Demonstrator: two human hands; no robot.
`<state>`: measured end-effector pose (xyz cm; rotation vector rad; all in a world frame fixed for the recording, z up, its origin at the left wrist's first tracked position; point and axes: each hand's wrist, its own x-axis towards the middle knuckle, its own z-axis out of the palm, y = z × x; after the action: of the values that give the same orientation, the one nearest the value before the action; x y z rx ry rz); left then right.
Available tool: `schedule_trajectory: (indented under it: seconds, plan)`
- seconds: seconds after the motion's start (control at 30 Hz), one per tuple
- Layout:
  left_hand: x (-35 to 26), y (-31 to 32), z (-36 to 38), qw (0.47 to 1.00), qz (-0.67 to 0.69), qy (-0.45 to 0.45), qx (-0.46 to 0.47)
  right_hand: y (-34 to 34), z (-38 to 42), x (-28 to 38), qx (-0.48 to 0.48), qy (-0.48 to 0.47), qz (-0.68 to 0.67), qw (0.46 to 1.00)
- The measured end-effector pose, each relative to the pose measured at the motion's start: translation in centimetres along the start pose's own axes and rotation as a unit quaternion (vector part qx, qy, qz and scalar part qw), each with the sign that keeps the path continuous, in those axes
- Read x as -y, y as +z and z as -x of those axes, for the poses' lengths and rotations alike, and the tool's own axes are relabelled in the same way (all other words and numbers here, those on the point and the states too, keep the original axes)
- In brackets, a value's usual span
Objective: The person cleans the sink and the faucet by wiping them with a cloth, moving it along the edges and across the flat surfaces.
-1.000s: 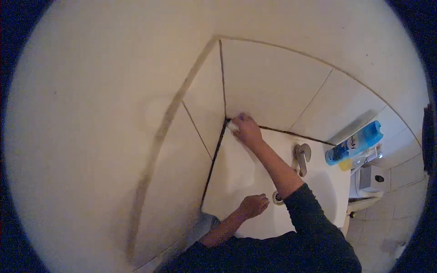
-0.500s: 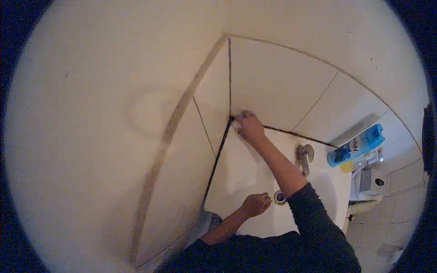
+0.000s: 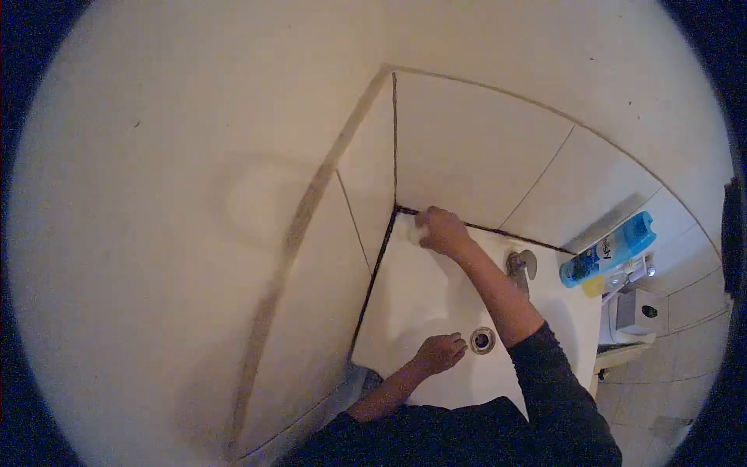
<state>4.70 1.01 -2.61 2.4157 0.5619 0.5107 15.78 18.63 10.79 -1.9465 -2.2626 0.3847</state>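
Two hands work at a white sink (image 3: 420,296) set into a tiled corner. Nearest, at the bottom edge, are the person's dark sleeves (image 3: 545,389), one arm running up each side of the basin. The left hand (image 3: 438,352) rests on the near part of the sink, just left of the round metal drain (image 3: 482,340) — its fingers are curled in toward the palm, and whether they hold anything cannot be told. Farther up, the right arm stretches across the basin past the metal tap (image 3: 520,268), which stands at the sink's far right rim.

The right hand (image 3: 442,231) is at the far left corner of the sink, where the basin meets the dark grout lines of the wall tiles (image 3: 467,148). Its fingers are bent and pressed around a small pale cloth (image 3: 421,231), only a bit of which shows at the left of the hand; the cloth lies against the sink's surface just inside that corner.

To the right of the tap, a blue bottle (image 3: 607,249) with a white label lies tilted on the sink's right edge, well apart from both hands. Beyond it, lower right, a white box-like fixture (image 3: 634,311) with a dark spot sits by the tiled floor.
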Motion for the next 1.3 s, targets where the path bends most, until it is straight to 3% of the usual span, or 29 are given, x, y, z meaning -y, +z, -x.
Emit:
schedule_trajectory:
  seconds: [0.07,0.13,0.17,0.23,0.37,0.43,0.53,0.67,0.73,0.87,0.97,1.03,1.13,1.27,1.3]
  plan:
    - [0.4,0.7,0.0,1.0,0.007,0.004,0.008,0.3,0.6,-0.9,0.002,0.034,0.019,0.999]
    - [-0.3,-0.1,-0.2,0.999,-0.002,-0.014,0.039,2.1,0.7,-1.7,-0.156,0.055,-0.007,0.986]
    - [-0.5,-0.6,-0.4,0.997,-0.014,-0.033,0.074,3.2,0.3,-1.9,-0.158,0.054,-0.006,0.986]
    - [-0.3,-0.5,-0.3,0.997,-0.008,-0.029,0.066,4.5,-0.2,-1.0,-0.22,-0.049,-0.034,0.974]
    - [-0.1,0.0,-0.3,0.998,-0.002,-0.019,0.051,3.6,-1.8,-0.5,-0.152,-0.039,-0.039,0.987]
    - [-0.3,-0.5,-0.2,0.999,0.001,-0.015,0.04,3.6,-2.6,1.0,-0.132,0.019,0.073,0.988]
    - [-0.1,-0.3,-0.4,0.999,-0.005,-0.013,0.044,3.0,-1.9,1.6,-0.114,-0.048,0.016,0.992]
    - [-0.1,0.0,-0.3,0.999,-0.005,-0.016,0.05,2.7,-2.7,1.5,-0.169,-0.041,0.05,0.984]
    - [-0.1,-0.1,-0.1,0.999,-0.003,-0.012,0.04,2.6,-2.3,2.2,-0.099,-0.036,0.036,0.994]
    - [0.3,0.3,-0.1,1.0,0.009,0.012,0.025,2.8,-2.9,0.6,-0.091,-0.043,0.042,0.994]
    - [-0.3,-0.4,-0.2,1.0,0.003,0.009,0.015,3.8,-3.3,1.2,-0.123,0.007,0.076,0.989]
    - [-0.4,-0.9,-0.4,1.0,0.002,-0.004,0.026,3.2,-2.6,0.1,-0.132,-0.078,0.039,0.987]
    - [-1.0,-1.4,-0.5,0.999,-0.007,-0.013,0.039,3.7,-3.0,0.2,-0.19,-0.055,0.068,0.978]
    - [-0.7,-0.8,-0.4,1.0,-0.013,-0.001,-0.008,2.9,-2.2,1.5,-0.166,-0.047,0.013,0.985]
    - [-0.5,-0.6,-0.2,1.0,-0.012,-0.002,-0.007,2.2,-2.4,0.5,-0.123,-0.047,0.016,0.991]
